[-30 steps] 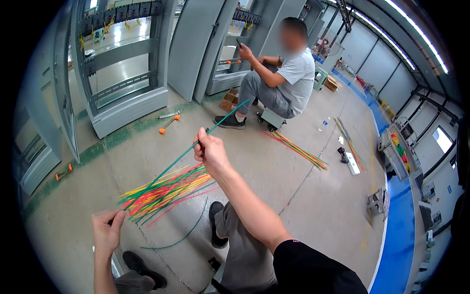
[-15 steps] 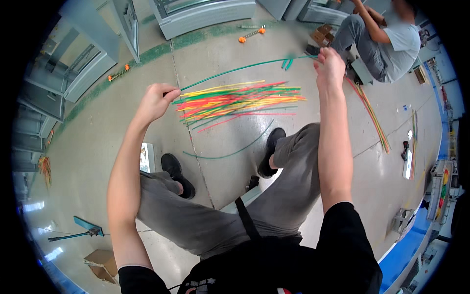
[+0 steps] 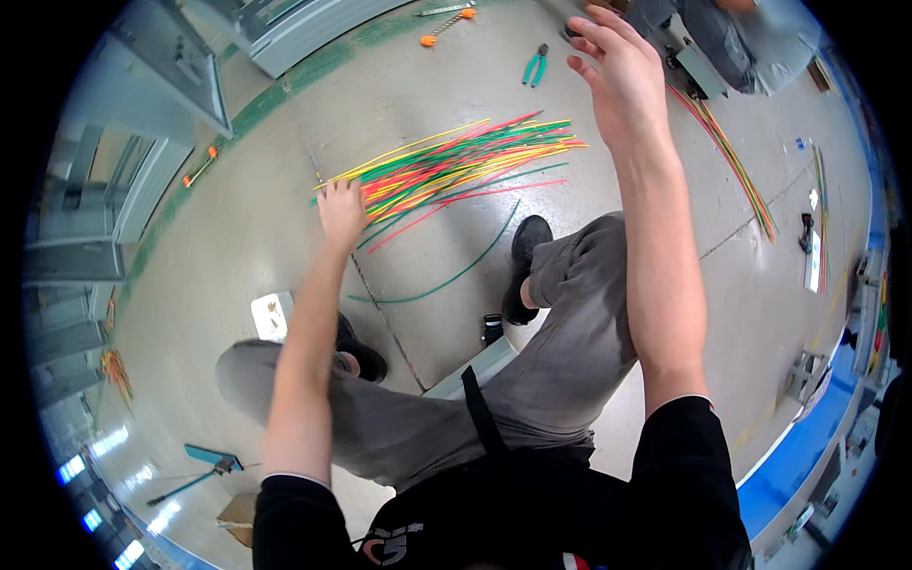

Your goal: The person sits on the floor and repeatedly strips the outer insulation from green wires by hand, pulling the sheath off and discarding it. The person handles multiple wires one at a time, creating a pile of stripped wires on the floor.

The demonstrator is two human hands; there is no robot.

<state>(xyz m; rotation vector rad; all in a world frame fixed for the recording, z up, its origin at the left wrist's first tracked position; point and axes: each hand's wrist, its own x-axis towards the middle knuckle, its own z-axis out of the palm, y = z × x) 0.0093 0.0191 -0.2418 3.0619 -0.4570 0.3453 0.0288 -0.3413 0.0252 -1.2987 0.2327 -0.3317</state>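
Note:
A loose bundle of thin red, yellow and green wires (image 3: 465,166) lies on the floor in front of me. My left hand (image 3: 342,211) is at the bundle's left end, its bent fingers over the wire ends. The hand's back hides the thumb and whatever lies under the fingertips. Beyond the bundle's right end, my right hand (image 3: 627,81) is raised, fingers apart and nothing in them. A single curved green wire (image 3: 446,285) lies nearer to my feet, apart from the bundle. Cutting pliers with green handles (image 3: 536,68) lie on the floor left of my right hand.
Another bundle of coloured wires (image 3: 727,157) lies to the right, near a seated person (image 3: 736,43). Orange-ended rods (image 3: 446,28) lie ahead. Grey metal cabinets (image 3: 157,180) stand at the left. A white box (image 3: 273,315) is beside my left leg.
My right hand has let go of the green wire and opened. My left hand has come down to the bundle's left end. The wire is no longer stretched between my hands.

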